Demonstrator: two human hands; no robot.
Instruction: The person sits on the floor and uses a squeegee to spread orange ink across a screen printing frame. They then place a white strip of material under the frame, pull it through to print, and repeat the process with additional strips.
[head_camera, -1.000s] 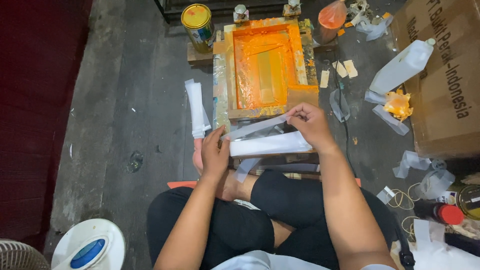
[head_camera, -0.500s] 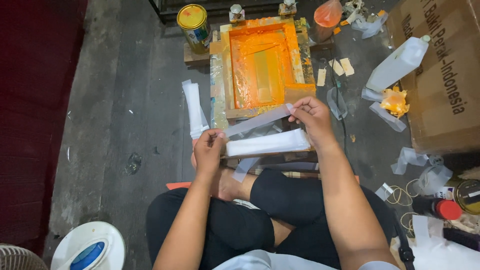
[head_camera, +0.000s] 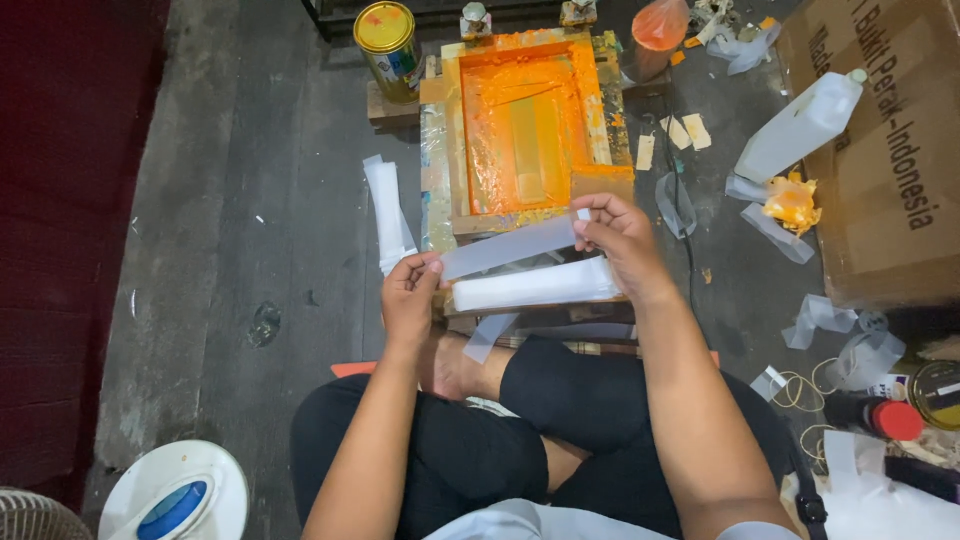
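Left hand (head_camera: 408, 290) and right hand (head_camera: 615, 232) still pinching translucent strip (head_camera: 508, 247), now lifted off the white stack (head_camera: 535, 285), toward twelve o'clock.

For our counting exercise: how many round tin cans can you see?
2: one yellow-lidded can beside the orange frame, one can at the right edge. Clutter may hide others.

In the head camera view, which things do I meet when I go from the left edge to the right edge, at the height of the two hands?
Dark red surface → white folded strips on the floor → left hand → translucent strip stretched between both hands → right hand → loose clear strip → cardboard box.
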